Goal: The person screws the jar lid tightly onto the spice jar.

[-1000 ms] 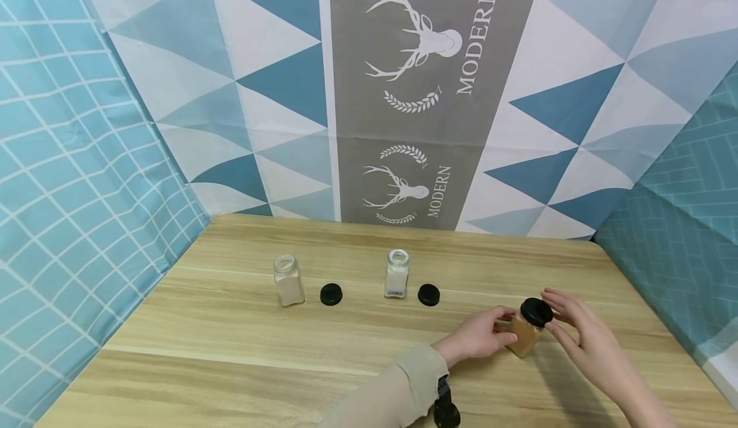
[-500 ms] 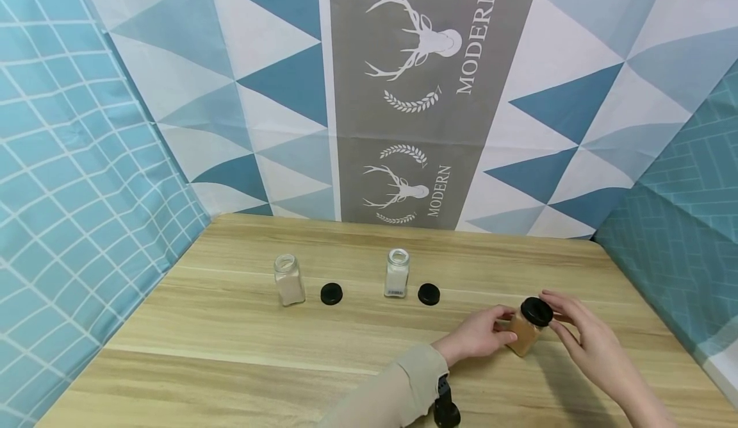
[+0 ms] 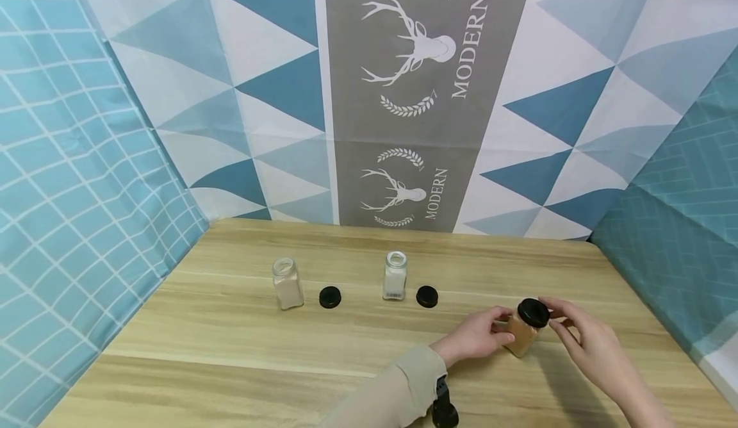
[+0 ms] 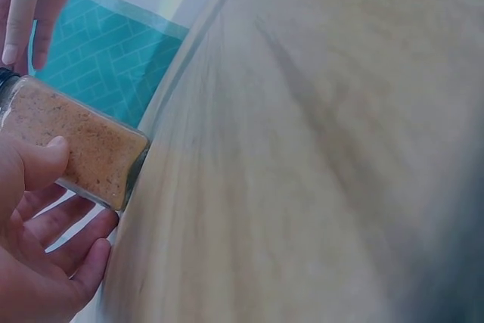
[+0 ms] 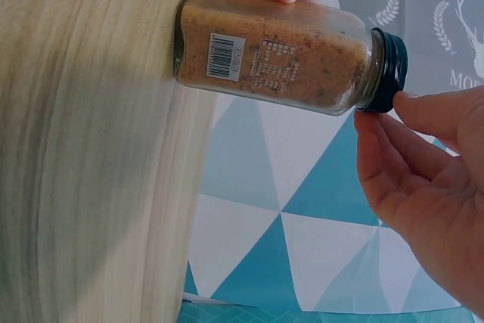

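A square glass seasoning jar with coarse orange-brown contents stands at the right of the wooden table. My left hand grips its body from the left, thumb on one face and fingers spread round the other side. On top sits a black lid. From the right, my right hand pinches that lid's edge between thumb and fingers. The right wrist view shows the jar's barcode label and the lid seated on the neck.
Left on the table stands an uncapped jar of pale powder beside a black lid. Mid-table is an uncapped jar of white contents, with another black lid to its right. A patterned cloth hangs behind.
The right hand's fingers have shifted slightly round the lid. The left hand keeps its grip and the jar stays in place. The head view has tilted a little.
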The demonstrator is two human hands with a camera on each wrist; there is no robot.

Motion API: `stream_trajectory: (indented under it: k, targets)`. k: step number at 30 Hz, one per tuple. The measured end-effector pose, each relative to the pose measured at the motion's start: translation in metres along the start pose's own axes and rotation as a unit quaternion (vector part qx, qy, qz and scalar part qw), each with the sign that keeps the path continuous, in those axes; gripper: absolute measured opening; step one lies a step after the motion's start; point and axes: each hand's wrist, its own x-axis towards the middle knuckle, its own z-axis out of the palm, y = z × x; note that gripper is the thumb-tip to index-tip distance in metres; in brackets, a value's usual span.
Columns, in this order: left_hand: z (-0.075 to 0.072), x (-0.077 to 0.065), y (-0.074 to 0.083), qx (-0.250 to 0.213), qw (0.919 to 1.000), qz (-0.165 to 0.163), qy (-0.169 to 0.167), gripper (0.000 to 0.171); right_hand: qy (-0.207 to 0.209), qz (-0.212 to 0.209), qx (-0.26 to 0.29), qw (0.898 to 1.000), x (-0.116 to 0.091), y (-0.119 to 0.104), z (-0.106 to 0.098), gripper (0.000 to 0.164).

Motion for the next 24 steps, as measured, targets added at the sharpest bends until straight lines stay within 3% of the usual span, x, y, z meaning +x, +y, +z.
stream_trajectory:
  k: [10,19,24]
  targets:
    - [0.0006,-0.0003,0.0002,-0.005,1.0000,-0.004,0.002,0.041,0.039,-0.021,-0.016,0.999,-0.0005,0.0034,0.0037,0.045]
    - [0.0017,-0.0001,-0.0017,-0.007,0.9999,-0.007,-0.003,0.041,0.030,-0.019,-0.024,0.999,-0.0013,0.0044,0.0036,0.040]
    - [0.0009,-0.0007,-0.0008,-0.006,1.0000,0.001,0.001,0.041,0.022,-0.023,0.002,0.999,-0.0006,0.0039,0.0055,0.038]
